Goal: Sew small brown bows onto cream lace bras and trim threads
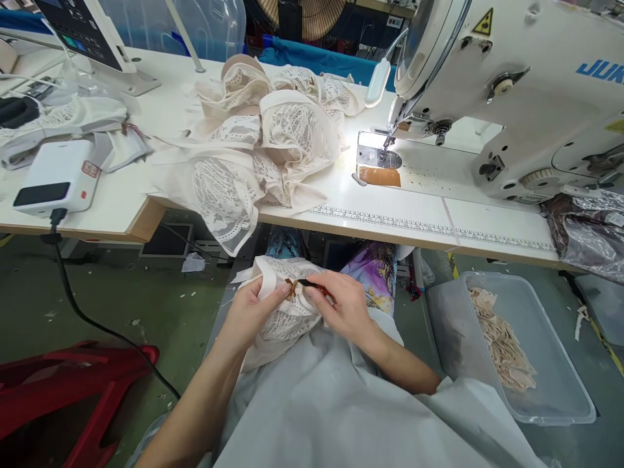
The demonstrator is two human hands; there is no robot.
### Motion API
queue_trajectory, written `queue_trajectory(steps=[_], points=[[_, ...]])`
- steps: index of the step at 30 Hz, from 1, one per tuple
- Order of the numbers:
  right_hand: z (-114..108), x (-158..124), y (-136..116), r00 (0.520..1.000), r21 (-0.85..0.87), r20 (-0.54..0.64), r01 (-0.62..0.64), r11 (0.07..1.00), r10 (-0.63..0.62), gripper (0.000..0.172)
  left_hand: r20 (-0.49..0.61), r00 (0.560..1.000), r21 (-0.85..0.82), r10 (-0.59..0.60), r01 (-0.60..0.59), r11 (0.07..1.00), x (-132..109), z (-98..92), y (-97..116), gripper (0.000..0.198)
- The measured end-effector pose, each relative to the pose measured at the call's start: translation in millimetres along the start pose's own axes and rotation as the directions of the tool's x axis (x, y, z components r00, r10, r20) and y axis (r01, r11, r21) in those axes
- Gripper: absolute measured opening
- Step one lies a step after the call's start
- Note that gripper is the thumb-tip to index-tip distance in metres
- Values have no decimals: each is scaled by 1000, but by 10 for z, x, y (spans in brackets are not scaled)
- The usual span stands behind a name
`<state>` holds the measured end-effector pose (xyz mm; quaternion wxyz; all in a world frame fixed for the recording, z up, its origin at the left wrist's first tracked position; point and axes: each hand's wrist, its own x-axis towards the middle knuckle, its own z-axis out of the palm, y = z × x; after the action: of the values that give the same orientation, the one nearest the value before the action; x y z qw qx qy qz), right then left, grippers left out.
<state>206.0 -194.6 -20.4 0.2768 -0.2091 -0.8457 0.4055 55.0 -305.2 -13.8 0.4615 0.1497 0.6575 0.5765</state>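
Observation:
A cream lace bra piece [287, 322] lies bunched in my lap, over a grey cloth. My left hand [253, 309] is closed on its edge, thumb pressing the fabric from the left. In my right hand [344, 305] is a small hand tool [309, 283] with a black tip and a reddish-brown handle; its exact kind is unclear. The tip points left, close to my left thumb. A small brown-and-gold bit [292, 288] shows at the fabric between both hands; I cannot make out what it is.
Several lace bra pieces [297, 130] are heaped on the white sewing table [404, 218]. A sewing machine [487, 91] stands at right. A clear bin [550, 364] holds beige pieces. At left are a white power bank [58, 175] with a cable and a red stand [88, 383].

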Motion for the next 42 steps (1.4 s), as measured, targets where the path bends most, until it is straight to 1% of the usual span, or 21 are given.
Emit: queue_trajectory(steps=[1, 3, 4, 5, 6, 8, 10, 11, 13, 16, 19, 21, 23, 26, 29, 34, 36, 38, 39, 41, 42], points=[[-10, 6, 18, 998, 152, -1, -67, 986, 67, 28, -2, 1000, -8, -6, 6, 1000, 0, -2, 0, 54], [-72, 25, 84, 982, 427, 40, -181, 886, 182, 34, -13, 1000, -8, -9, 9, 1000, -2, -15, -6, 53], [-122, 36, 124, 974, 513, 63, -218, 830, 217, 37, -18, 1000, -1, -9, 9, 1000, -3, -24, -11, 53], [-181, 46, 162, 969, 546, 75, -238, 803, 237, 40, -20, 1000, 9, -9, 9, 1000, -4, -34, -16, 53], [-241, 55, 193, 966, 525, 64, -246, 815, 250, 41, -18, 1000, 23, -8, 8, 1000, -4, -43, -20, 53], [-336, 62, 217, 968, 354, 16, -241, 904, 252, 41, -1, 1000, 64, -2, 2, 998, -1, -56, -24, 54], [-354, 58, 190, 979, 161, 23, -204, 966, 203, 41, 19, 1000, 112, 14, -16, 994, 7, -60, -25, 56], [-329, 54, 167, 986, 109, 51, -166, 980, 161, 42, 30, 999, 133, 25, -29, 991, 12, -59, -25, 57], [-226, 51, 129, 992, 98, 111, -75, 992, 64, 39, 50, 997, 163, 53, -60, 985, 21, -57, -25, 57], [-43, 61, 140, 993, 133, 115, 23, 991, -39, 26, 89, 993, 161, 72, -86, 983, 28, -51, -16, 52], [61, 63, 202, 991, 109, 74, 101, 989, -110, 19, 120, 992, 115, 41, -55, 992, 27, -33, 17, 49], [81, 52, 233, 985, 42, 11, 169, 985, -170, 20, 130, 991, 83, 17, -28, 996, 26, -10, 49, 49], [79, 36, 247, 977, -11, -48, 206, 978, -206, 23, 141, 990, 75, 9, -20, 997, 24, 12, 78, 49], [66, 10, 245, 976, -19, -101, 194, 981, -195, 26, 166, 986, 126, 36, -57, 990, 21, 34, 106, 47], [72, -14, 226, 978, -4, -141, 156, 988, -155, 24, 191, 980, 175, 48, -82, 981, 20, 58, 123, 49], [171, -41, 137, 979, 50, -185, 100, 994, -90, 15, 168, 983, 252, 77, -118, 960, 18, 141, 154, 51], [168, -40, 126, 975, 97, -212, 94, 991, -72, 9, 162, 985, 268, 58, -100, 958, 20, 126, 166, 52], [46, -35, 185, 974, 109, -223, 72, 991, -46, 7, 177, 984, 259, 12, -58, 964, 15, 44, 202, 52], [-78, -36, 243, 977, 91, -212, 54, 994, -34, 7, 194, 981, 262, -16, -37, 964, 7, -18, 240, 52], [-456, -52, 387, 989, -7, -151, -2, 1000, 1, 10, 275, 959, 314, -72, -19, 949, -30, -152, 376, 48], [-692, -71, 447, 994, -87, -107, -37, 996, 27, 13, 348, 932, 361, -98, -38, 932, -59, -202, 477, 45]])
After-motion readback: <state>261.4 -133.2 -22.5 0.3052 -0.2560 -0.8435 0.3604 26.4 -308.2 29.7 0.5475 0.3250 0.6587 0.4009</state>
